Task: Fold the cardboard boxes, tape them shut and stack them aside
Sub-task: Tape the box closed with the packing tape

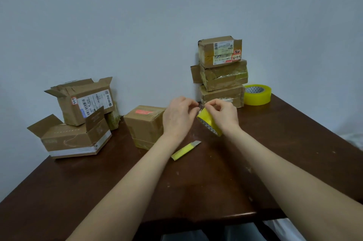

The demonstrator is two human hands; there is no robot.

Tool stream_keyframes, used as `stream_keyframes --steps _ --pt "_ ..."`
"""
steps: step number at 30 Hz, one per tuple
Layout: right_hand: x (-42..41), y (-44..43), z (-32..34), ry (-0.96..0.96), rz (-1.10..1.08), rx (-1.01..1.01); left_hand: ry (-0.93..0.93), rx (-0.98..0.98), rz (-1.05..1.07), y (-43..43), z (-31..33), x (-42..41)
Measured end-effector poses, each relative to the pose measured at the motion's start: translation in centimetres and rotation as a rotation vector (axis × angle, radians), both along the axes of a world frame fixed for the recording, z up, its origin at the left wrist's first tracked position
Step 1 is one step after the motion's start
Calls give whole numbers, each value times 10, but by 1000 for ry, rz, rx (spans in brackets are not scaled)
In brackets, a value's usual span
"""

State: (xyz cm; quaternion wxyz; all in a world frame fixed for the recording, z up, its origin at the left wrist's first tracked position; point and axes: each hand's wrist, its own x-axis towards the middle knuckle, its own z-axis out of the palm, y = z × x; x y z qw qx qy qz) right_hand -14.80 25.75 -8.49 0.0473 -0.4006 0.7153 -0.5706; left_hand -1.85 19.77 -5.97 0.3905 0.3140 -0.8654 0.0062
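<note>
Table edge: The near edge of the table point(196, 219) ran under my forearms. Bare dark wood between it and my hands gave me room to draw a strip toward myself.
Knife: The yellow knife point(185, 150) lay just beside my left wrist, I judge so I could cut without reaching.
Right hand: My right hand point(224, 115) had its fingers curled around the tape roll point(209, 123), held tilted above the wood so its face turned leftward.
Left hand: My left hand point(179, 117) pinched the tape end point(199, 107) at the roll's upper rim, working it free.
Closed box: The closed box point(144, 126) stood just left of that hand, flaps down, probably the next to be sealed.
Open boxes: Two open boxes point(76, 138), one on the other, sat by the left edge with flaps up, well apart from my hands.
Stack: The stack point(222, 72) of three taped boxes stood against the wall point(137, 24) behind my right hand.
Spare roll: The spare roll point(257, 94) sat just beside the stack, leaving the top as the free spot.
</note>
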Motion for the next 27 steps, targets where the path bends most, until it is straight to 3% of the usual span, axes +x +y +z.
stream_keyframes --steps 2,7,10,13,17,27 --pt "0 2 -1 20 -9 -4 -41 15 8 3 5 -12" --pt "-4 10 -1 61 1 1 34 346 30 5 9 -31" --pt "-10 12 -4 65 27 49 88 443 7 5 10 -35" --pt "-10 10 -8 60 94 129 103 444 21 6 12 -38" --pt "-9 7 -8 -36 117 91 90 415 45 7 12 -37" --pt "-16 2 -4 37 151 89 116 346 39 10 2 -33"
